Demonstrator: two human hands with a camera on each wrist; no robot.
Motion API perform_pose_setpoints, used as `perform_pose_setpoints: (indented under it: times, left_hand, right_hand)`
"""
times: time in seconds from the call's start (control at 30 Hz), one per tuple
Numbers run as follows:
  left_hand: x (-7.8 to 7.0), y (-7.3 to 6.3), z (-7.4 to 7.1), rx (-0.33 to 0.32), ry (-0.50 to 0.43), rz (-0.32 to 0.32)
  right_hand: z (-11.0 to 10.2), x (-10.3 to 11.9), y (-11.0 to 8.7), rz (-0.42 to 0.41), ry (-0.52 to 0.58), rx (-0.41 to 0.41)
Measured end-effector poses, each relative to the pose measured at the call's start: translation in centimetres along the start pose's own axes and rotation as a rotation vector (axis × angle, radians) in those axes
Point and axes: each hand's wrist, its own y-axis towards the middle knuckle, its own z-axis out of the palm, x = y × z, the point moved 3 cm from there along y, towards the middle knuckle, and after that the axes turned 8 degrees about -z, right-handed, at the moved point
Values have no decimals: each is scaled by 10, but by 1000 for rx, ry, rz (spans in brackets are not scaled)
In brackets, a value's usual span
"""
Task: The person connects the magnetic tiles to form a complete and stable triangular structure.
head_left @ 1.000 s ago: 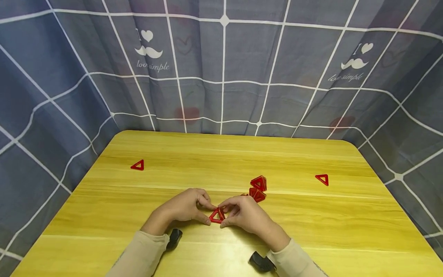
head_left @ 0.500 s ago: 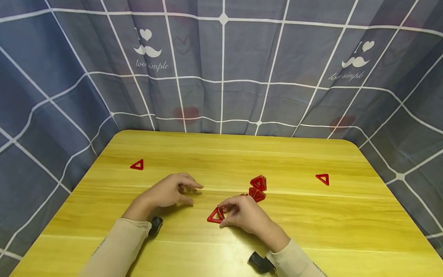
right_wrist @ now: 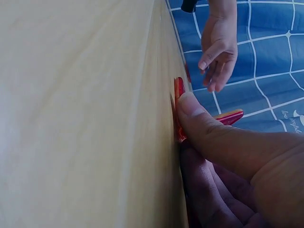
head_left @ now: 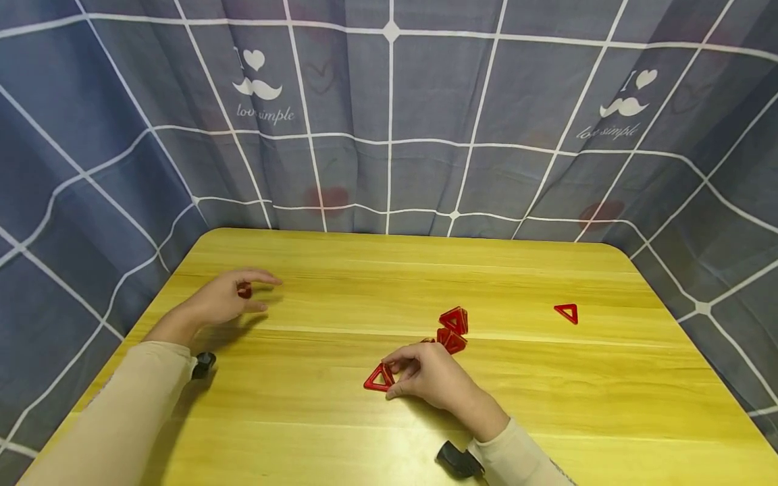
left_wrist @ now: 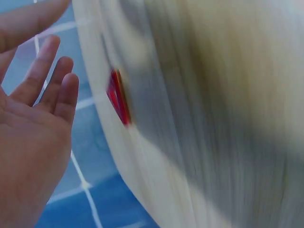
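My left hand [head_left: 221, 297] hovers at the table's left side, fingers apart, thumb spread from them. A red triangle tile with an open middle [left_wrist: 118, 98] lies on the table just beyond its fingers in the left wrist view; the head view shows only part of it between thumb and fingers. Near the front middle, my right hand [head_left: 428, 378] pinches red triangle tiles [head_left: 379, 379] between thumb and fingers. One tile lies flat and another stands up from it, as the right wrist view shows. My right fingers hide part of them.
Behind the right hand sit clusters of red triangle tiles [head_left: 452, 331], partly hidden by it. A single red triangle [head_left: 568, 312] lies at the right. A grid-patterned curtain [head_left: 425, 121] hangs along the back and sides of the wooden table [head_left: 340, 263].
My left hand has let go of the red tiles and moved left and away to the lone triangle. The right hand keeps its pinch in the same place.
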Motion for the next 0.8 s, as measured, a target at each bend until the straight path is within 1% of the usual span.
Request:
perform_pose_setpoints:
  times: [0.07,0.17,0.27,0.4,0.53,0.63,0.73,0.8]
  left_hand:
    - [9,1,-8,-5,6,-26]
    - [22,0,-16,11,-9,-55]
    - [34,0,-19,30,-30,-70]
    - [46,0,-20,23,-5,-92]
    - [49,0,-19,7,8,-133]
    - [49,1,-18,4,-7,-156]
    - [48,3,-17,4,-3,-163]
    - [48,4,-17,2,6,-154]
  right_hand:
    - [0,0,0,1,1,-2]
    - [-1,-1,0,3,5,-3]
    - [-1,-1,-1,9,12,-2]
    - [-1,0,-1,19,26,4]
    - [-1,1,0,18,27,1]
    - [-1,1,0,19,22,-4]
    - [-1,1,0,23,22,-5]
    - [-1,0,0,26,27,-5]
